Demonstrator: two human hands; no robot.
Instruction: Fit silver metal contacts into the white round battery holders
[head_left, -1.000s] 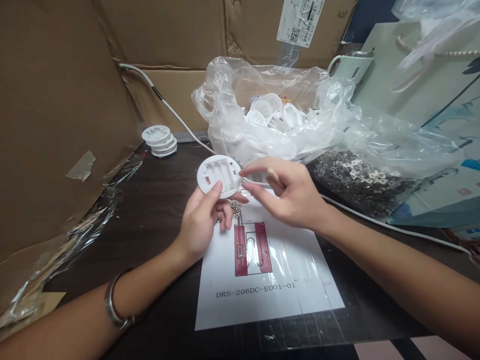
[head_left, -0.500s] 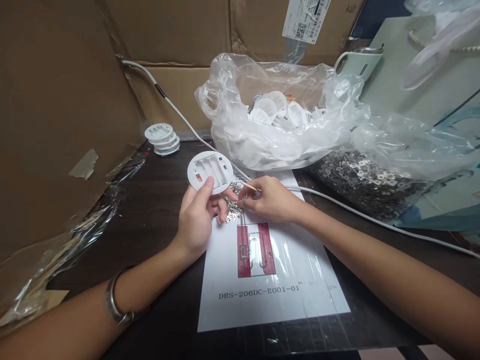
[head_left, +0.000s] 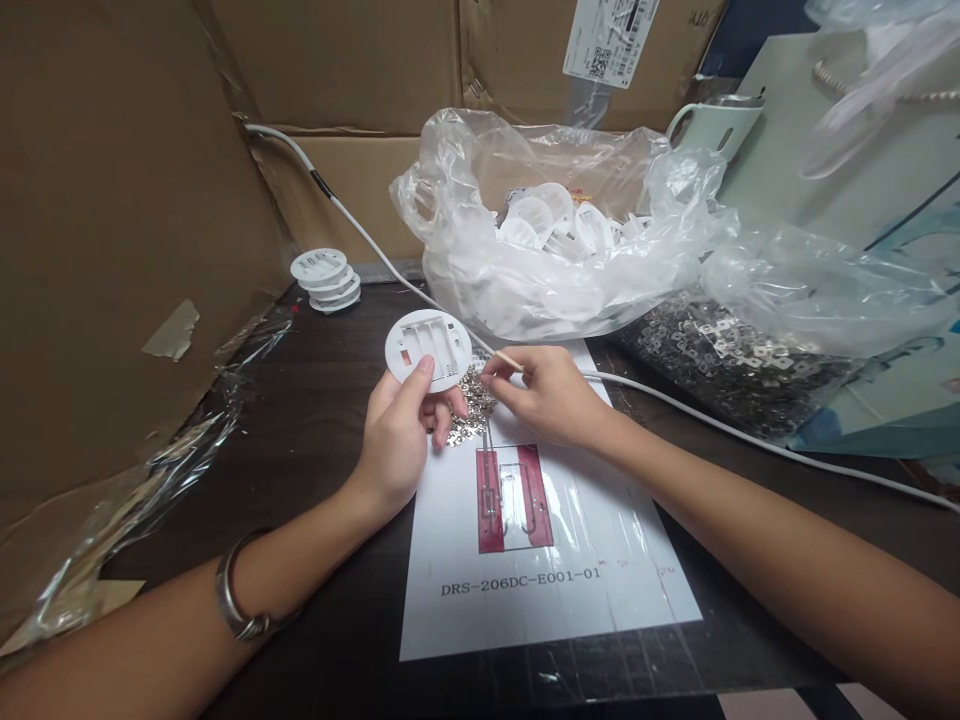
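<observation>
My left hand [head_left: 401, 430] grips a round white plastic disc [head_left: 428, 348] with slotted compartments, thumb on its lower edge, holding it tilted above the table. My right hand [head_left: 541, 395] is pinched closed around a thin wooden stick [head_left: 508, 361] and hovers over a small pile of shiny metal clips [head_left: 471, 408] beside the disc. Whether a clip sits between the fingertips is hidden. Both hands work above a white printed sheet [head_left: 540, 560] with a red diagram and the label DRS-206DC-E001-01.
A clear plastic bag [head_left: 555, 250] of white discs lies behind. A bag of metal clips [head_left: 720, 350] sits at right. A short stack of white discs [head_left: 324, 277] stands at back left. A white cable [head_left: 675, 400] crosses the dark table. Cardboard walls [head_left: 112, 200] enclose the left and back.
My right hand dropped from the disc's edge down to the clip pile, then lifted slightly toward the disc. The left hand kept the disc, shifting it a little.
</observation>
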